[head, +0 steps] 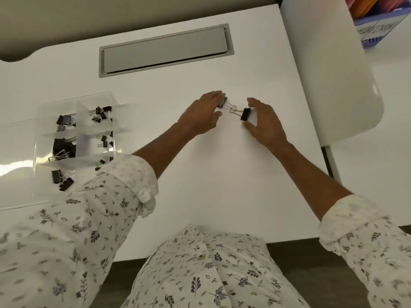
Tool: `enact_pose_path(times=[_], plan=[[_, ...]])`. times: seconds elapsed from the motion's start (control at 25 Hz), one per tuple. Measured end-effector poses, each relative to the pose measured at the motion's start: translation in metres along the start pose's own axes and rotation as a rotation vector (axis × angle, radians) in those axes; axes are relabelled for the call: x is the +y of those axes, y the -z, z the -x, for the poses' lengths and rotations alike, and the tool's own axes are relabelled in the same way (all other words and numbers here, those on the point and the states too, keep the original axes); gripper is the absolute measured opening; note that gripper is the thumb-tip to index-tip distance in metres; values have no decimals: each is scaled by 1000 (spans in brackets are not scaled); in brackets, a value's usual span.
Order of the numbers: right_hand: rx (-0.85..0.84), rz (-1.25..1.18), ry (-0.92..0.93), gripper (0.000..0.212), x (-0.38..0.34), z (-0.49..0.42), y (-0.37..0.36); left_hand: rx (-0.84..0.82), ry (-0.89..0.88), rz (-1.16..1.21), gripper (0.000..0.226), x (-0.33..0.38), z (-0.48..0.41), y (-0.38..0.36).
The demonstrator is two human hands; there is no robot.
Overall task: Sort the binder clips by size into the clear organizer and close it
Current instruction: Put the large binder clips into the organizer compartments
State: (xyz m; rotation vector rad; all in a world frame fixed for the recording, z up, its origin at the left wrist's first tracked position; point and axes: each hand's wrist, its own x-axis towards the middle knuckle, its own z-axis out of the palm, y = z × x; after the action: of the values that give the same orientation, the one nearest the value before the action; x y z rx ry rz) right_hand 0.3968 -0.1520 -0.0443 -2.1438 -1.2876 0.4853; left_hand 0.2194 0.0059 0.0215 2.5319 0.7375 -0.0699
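The left hand (200, 114) touched one black, wire-looped clip (223, 102) with straight fingers (215, 94); the right hand (265, 121) spread open around the other clip (245, 114).

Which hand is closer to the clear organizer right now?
Left. The left hand is at a binder clip on the desk, to the right of the clear organizer. The right hand is farther right still, cupped around a second clip.

One wide-angle view, worn on the head, looks forward and steeply down on the white bench (222, 185) from close above; the wearer's lap (211, 274) fills the lower edge, the bench's far rim the top
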Motion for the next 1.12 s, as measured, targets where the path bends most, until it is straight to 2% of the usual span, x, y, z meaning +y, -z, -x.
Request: enact_pose_path(times=[0.24,0.4,0.52,0.6,0.68,0.72,0.8,0.92,1.12], plan=[[56,-66,5,64,6,18,1,-118,-5,-112,62,-12,-44,-13],[115,-201,-92,62,2,41,9,-29,-21,-102,32,-21,-43,-19],[165,-393,-205,57,-7,58,10,20,28,16,33,-31,-24,-20],[136,-659,-336,49,-16,65,9,129,111,222,31,-32,-2,-23],[76,-1123,-498,39,-27,70,7,209,280,519,25,-29,26,-26],[43,-1333,-578,35,-34,73,6,195,369,738,25,-27,41,-26],[-6,-1593,-698,30,-44,80,5,150,481,1194,26,-25,73,-27],[-52,-1759,-762,29,-61,90,-2,154,562,1500,22,-26,114,-27],[-162,-1731,-791,25,-97,107,-23,282,599,1778,21,-27,191,-26]])
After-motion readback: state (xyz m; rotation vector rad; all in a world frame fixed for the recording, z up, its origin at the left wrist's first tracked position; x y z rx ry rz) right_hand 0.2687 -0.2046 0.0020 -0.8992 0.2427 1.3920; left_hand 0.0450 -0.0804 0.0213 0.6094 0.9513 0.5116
